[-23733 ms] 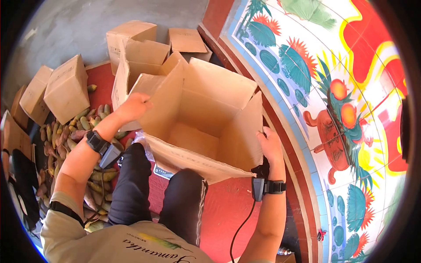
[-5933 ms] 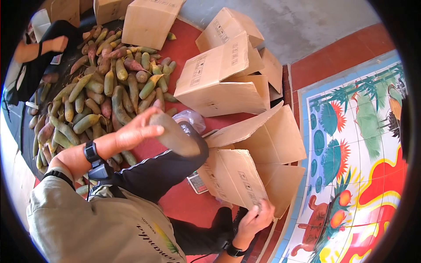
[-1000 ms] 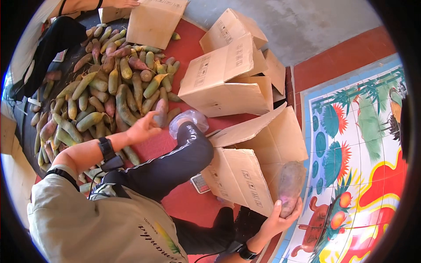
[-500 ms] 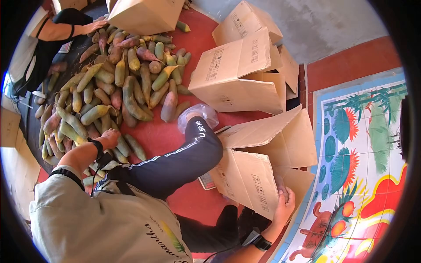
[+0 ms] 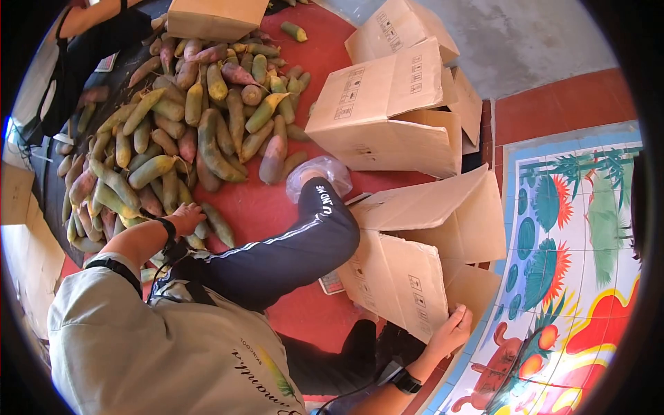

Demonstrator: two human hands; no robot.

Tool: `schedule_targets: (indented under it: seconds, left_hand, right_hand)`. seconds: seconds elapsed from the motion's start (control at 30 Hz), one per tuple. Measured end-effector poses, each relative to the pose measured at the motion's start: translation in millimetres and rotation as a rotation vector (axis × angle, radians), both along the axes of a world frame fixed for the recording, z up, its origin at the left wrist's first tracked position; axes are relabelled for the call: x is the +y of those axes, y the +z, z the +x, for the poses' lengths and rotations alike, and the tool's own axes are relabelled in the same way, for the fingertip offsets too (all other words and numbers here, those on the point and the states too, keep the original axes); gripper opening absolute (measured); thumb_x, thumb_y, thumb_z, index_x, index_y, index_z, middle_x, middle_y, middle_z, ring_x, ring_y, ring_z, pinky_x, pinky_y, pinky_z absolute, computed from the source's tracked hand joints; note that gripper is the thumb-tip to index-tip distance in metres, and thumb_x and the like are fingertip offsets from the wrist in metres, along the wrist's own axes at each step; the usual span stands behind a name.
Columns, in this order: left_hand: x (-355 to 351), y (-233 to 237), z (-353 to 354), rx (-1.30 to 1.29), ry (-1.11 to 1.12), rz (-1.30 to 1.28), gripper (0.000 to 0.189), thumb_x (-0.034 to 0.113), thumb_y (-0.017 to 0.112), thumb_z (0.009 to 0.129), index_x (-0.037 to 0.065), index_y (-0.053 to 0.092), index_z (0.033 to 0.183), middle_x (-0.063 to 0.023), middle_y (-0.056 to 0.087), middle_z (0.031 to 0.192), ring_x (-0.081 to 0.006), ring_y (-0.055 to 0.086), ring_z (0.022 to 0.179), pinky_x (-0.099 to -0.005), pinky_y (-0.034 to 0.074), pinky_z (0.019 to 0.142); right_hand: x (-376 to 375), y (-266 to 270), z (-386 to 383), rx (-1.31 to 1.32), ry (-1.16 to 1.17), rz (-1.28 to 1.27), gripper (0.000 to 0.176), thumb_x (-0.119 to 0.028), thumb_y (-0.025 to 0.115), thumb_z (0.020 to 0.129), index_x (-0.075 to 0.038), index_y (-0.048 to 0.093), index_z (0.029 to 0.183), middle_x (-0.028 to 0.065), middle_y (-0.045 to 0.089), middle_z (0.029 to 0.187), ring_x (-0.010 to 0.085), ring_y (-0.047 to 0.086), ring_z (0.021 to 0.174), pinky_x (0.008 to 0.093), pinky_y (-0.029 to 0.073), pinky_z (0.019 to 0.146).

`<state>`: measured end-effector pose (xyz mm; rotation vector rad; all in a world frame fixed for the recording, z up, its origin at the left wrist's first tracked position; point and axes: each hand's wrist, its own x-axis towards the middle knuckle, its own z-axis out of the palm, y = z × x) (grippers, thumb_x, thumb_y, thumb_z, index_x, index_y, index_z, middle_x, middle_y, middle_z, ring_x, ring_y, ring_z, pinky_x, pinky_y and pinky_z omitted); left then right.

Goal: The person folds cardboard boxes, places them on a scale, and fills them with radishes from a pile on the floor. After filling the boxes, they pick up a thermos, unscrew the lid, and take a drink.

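Note:
My left hand (image 5: pixel 187 218) is low over the near edge of a pile of long green and purplish radishes (image 5: pixel 216 155), its fingers slightly apart and touching them. Nothing is visibly gripped in it. At the lower right, my right hand (image 5: pixel 451 333) is closed at the edge of an open cardboard box (image 5: pixel 398 280), by its near flap. The box stands beside my bent leg with its flaps raised. Its inside is mostly hidden from view.
More cardboard boxes (image 5: pixel 380 111) stand at the upper right, on the red floor. Another box (image 5: pixel 214 17) is at the top, near a co-worker's arm (image 5: pixel 90 15). A foot in a plastic cover (image 5: pixel 319 176) is between pile and boxes. A painted tile wall (image 5: pixel 553 277) borders the right.
My left hand has shifted slightly right over the radishes, its fingers looser. The brownish thing by my right hand is out of sight, and that hand's fingers are closer together. The co-worker's hand has left the pile.

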<state>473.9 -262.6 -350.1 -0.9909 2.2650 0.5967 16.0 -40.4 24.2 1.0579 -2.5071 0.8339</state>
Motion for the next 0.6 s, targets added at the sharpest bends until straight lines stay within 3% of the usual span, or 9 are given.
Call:
schedule_targets:
  seconds: [0.17,0.3,0.6]
  left_hand:
    - [12.5,-31.2,-4.7,0.005,-0.329,-0.088,0.044,0.02,0.056,0.079,0.016,0.051,0.122,-0.0046,0.05,0.121,-0.0262,0.044,0.117,-0.0482,0.035,0.094]
    - [14.4,-26.2,-16.0,-0.034,-0.339,-0.035,0.043,0.02,0.059,0.076,0.016,0.053,0.119,-0.005,0.051,0.117,-0.0249,0.045,0.114,-0.0479,0.033,0.097]
    - [19.7,-7.9,-5.1,-0.14,-0.609,-0.116,0.03,0.026,0.054,0.081,0.02,0.059,0.11,-0.0024,0.056,0.107,-0.0204,0.05,0.105,-0.0418,0.038,0.084]
  right_hand:
    - [1.0,-2.6,-2.4,0.121,0.018,0.102,0.029,-0.018,0.043,0.094,0.004,0.059,0.085,0.0126,0.059,0.071,0.0228,0.056,0.063,0.0336,0.044,0.059]
    - [4.9,-5.0,-6.2,0.164,0.035,0.118,0.033,-0.019,0.04,0.095,0.005,0.06,0.084,0.0142,0.058,0.071,0.0245,0.056,0.062,0.0352,0.044,0.058]
    - [0.2,-3.3,-0.8,0.163,0.027,0.114,0.033,-0.018,0.04,0.095,0.005,0.059,0.084,0.0153,0.058,0.071,0.0269,0.056,0.063,0.0371,0.043,0.058]
